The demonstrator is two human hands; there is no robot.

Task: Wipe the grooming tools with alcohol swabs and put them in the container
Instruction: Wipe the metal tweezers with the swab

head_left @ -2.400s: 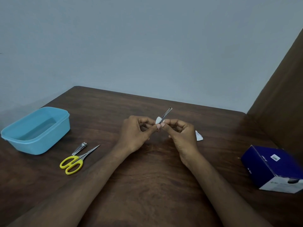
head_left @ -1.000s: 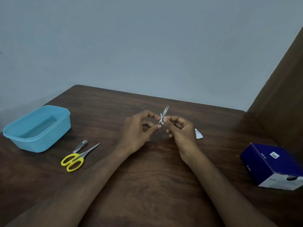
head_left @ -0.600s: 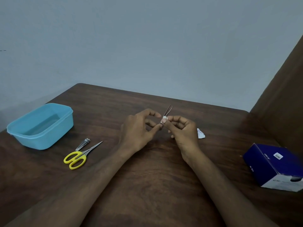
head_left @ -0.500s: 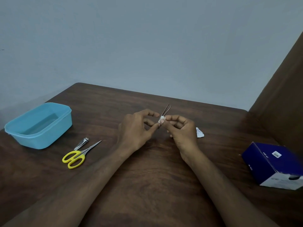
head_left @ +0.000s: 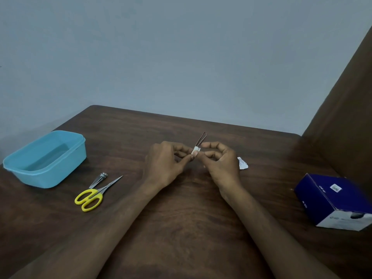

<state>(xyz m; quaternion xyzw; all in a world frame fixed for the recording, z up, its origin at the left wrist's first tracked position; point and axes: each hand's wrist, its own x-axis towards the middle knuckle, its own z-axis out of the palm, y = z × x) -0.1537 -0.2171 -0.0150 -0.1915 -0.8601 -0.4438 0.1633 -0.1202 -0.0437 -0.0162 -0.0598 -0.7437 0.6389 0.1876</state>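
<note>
pinching tweezers [head_left: 202, 138] | swab [head_left: 195, 151] | between both hands: left [head_left: 163, 166], right [head_left: 221, 166]

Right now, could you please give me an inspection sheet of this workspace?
Surface: dark wooden table.
Job's things: tweezers and white swab held between both hands; nail clipper and yellow scissors lying beside the blue container, which looks empty.
Clutter: torn swab wrapper; blue box at the right.
Hands: left hand and right hand pinch at the swab and tweezers; which holds which cannot be told.
Cables: nothing seen.
Surroundings: pale wall; brown panel on the right.
</note>
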